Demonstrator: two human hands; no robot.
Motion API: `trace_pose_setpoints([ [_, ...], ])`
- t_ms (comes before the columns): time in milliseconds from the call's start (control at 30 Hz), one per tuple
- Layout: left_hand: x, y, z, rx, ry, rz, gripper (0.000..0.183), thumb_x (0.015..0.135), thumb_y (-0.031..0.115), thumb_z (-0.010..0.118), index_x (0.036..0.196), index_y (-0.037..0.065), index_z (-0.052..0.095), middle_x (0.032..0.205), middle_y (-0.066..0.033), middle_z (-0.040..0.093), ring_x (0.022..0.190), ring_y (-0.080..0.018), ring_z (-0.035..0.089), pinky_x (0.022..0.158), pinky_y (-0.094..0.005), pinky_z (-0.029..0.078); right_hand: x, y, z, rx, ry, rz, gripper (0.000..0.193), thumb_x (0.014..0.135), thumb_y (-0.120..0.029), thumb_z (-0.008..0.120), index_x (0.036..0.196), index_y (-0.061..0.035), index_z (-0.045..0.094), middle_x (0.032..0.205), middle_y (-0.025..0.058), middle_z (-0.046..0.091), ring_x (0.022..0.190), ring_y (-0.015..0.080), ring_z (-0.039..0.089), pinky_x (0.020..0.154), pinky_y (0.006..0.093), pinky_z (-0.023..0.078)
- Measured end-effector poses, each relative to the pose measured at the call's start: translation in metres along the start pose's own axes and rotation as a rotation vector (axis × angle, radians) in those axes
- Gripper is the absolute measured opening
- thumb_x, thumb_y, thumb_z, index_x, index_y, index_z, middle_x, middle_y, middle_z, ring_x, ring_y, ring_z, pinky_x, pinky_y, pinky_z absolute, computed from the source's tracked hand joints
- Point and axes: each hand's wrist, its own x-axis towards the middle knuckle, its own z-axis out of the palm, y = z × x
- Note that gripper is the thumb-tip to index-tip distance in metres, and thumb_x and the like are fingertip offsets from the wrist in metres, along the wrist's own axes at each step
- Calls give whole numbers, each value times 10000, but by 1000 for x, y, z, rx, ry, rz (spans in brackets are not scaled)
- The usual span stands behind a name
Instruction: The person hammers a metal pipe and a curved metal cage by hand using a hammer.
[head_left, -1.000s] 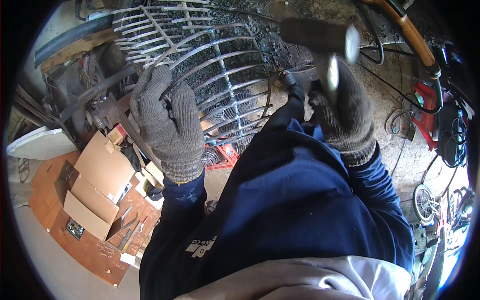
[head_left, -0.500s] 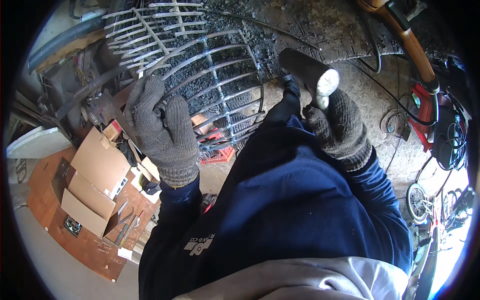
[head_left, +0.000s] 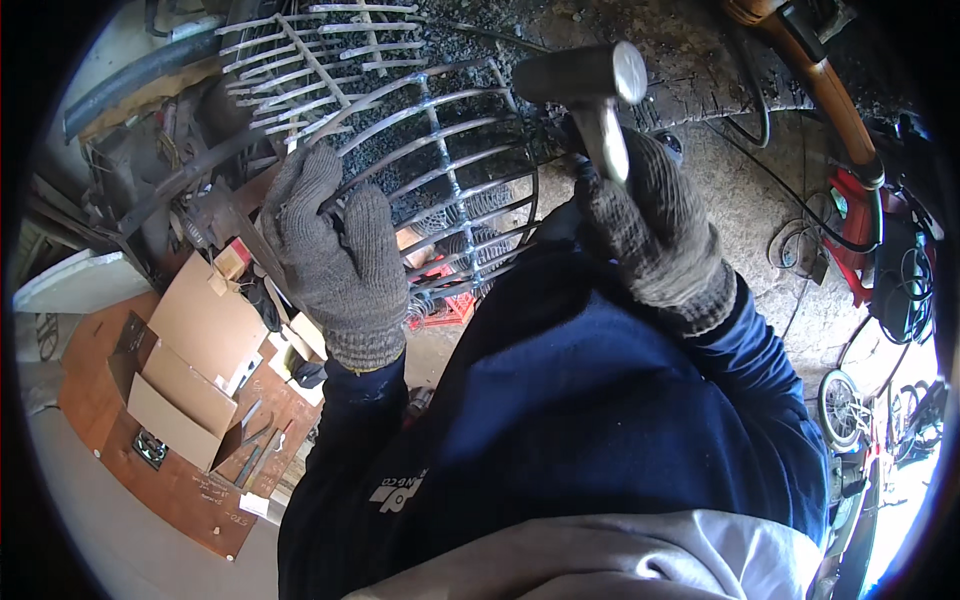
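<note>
Right hand [head_left: 655, 235], in a coarse grey knitted glove, is closed around the handle of a steel hammer [head_left: 590, 85]; the blocky head, with its round polished face, stands above the fist, raised clear of the work. Left hand [head_left: 335, 255], gloved alike, is clamped with fingers curled over a curved bar of the metal grille [head_left: 450, 170], at the grille's left edge. Both sleeves are dark blue cloth, over a pale grey garment at the lower edge.

Grille: bare steel, rows of bowed parallel bars joined by a central spine with rough weld beads, bounded by a thin round rim. It lies between the two hands, the hammer head just beyond its upper right corner. A second grid of flat bars [head_left: 300, 50] lies past it, upper left.

Below left, an open cardboard box [head_left: 195, 375] with flaps spread sits on a rusty brown steel sheet [head_left: 190, 500]; its contents cannot be made out. Small hand tools [head_left: 255, 440] lie just beside it on the sheet. A red crate [head_left: 450, 300] shows through the bars.

Farther right, on dusty concrete floor [head_left: 750, 230], black cables trail near a red machine [head_left: 860, 230], and an orange hose [head_left: 830, 90] arcs above.
</note>
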Motion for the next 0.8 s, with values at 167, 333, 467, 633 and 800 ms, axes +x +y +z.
trace_pose_setpoints([
  [167,1,-7,3,10,33,72,388,950,219,706,1265,9,620,1270,-190,620,1208,-350,574,1059,-464,430,10,-33,-6,813,-67,599,427,1048,-306,563,1394,-61,518,997,62,638,808,147,646,670,312,561],
  [333,9,-7,-4,130,-13,163,380,933,249,702,1248,49,630,1246,-157,643,1183,-355,587,1064,-482,402,-1,-35,10,1234,-28,570,403,1045,-409,582,1305,-104,545,903,61,611,722,143,599,596,329,544],
  [467,9,-11,-4,156,-14,192,370,925,267,706,1229,67,636,1235,-144,633,1169,-356,589,1038,-495,424,-16,-35,39,1512,0,560,329,988,-332,621,1205,-94,553,927,82,597,744,200,581,619,365,527],
  [633,13,-4,-11,191,-45,210,325,963,252,680,1219,52,662,1203,-145,665,1175,-339,587,1048,-479,414,-22,-36,54,1494,39,589,427,972,-327,637,1287,-55,539,939,85,613,772,222,624,674,418,571],
  [800,10,-6,-6,176,-9,211,329,966,277,676,1228,79,667,1210,-137,667,1192,-340,582,1044,-485,418,-4,-79,39,1020,258,648,513,1016,-442,617,1347,-62,521,787,21,581,602,148,594,594,357,563],
])
